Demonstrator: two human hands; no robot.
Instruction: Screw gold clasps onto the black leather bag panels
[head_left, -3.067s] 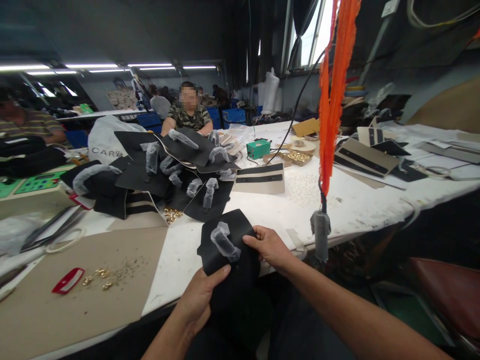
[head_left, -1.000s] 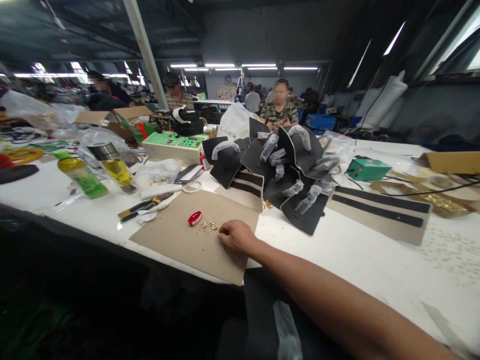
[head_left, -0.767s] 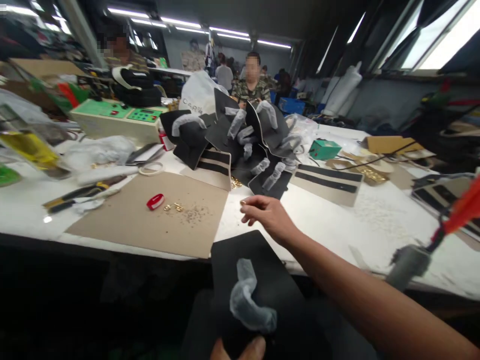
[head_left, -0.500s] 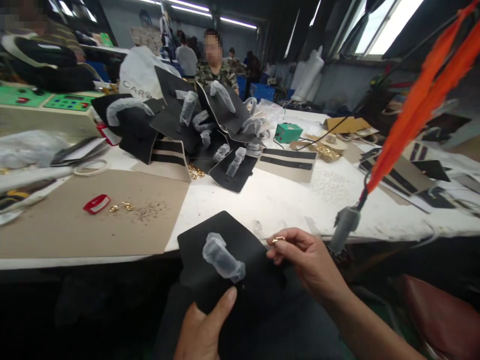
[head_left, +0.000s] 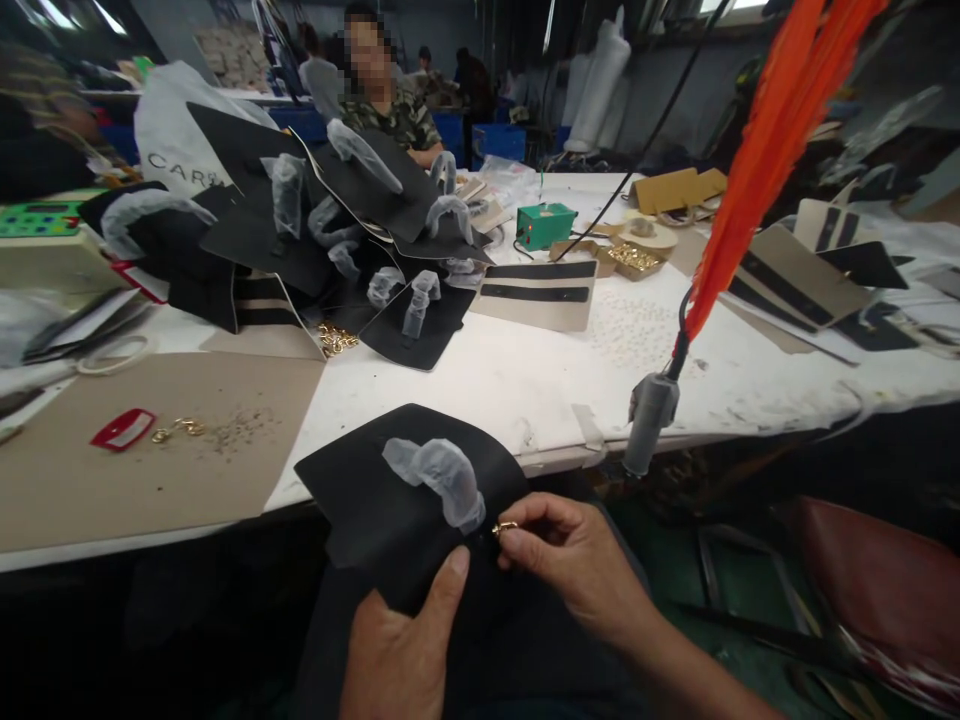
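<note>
A black bag panel [head_left: 360, 500] lies tilted over my lap at the table edge. On it stands a curved handle [head_left: 450, 475] wrapped in thin white plastic. My left hand [head_left: 409, 625] grips the panel's near edge, thumb on top; its other fingers are hidden beneath. Between the thumb and fingertips of my right hand [head_left: 570, 555] is a small gold metal fitting [head_left: 505, 528], held close to the near end of the wrapped handle. The fitting's exact shape is partly covered by the fingers.
Similar black panels [head_left: 247, 230] with wrapped handles are heaped on the white table [head_left: 495, 400]. Gold fittings [head_left: 337, 338] lie beside them. A grey cylindrical tool [head_left: 651, 420] hangs from an orange cord [head_left: 765, 170] on the right. A person [head_left: 390, 110] sits across the table.
My right hand has brought the gold fitting left and down, to beside the handle's end. The black panel has turned slightly in my left hand. The camera view has shifted right.
</note>
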